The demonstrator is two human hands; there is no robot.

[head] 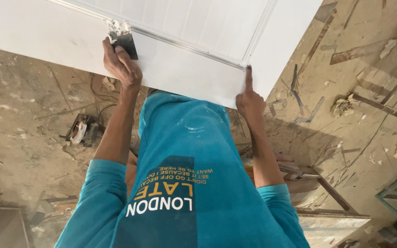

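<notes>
White panel (184, 69): left hand (121, 64) grips a putty knife (121, 34) (blade smeared), right hand (250, 98) presses one extended finger on its edge.

The white panel (180, 69) in the upper part of the frame is looking smooth and matt, like painted wood, with a thin raised moulding that is catching a little shine. The putty knife (122, 39) at the upper left is showing a dark metal blade, and rough pale filler is sticking on its top edge. The shirt (194, 151) in the lower middle is looking like soft teal cloth, slightly glossy on the folds. The floor (24, 115) at the left is appearing as rough, dusty concrete. Thin wood strips (345, 55) at the upper right are looking raw and unpainted.
</notes>
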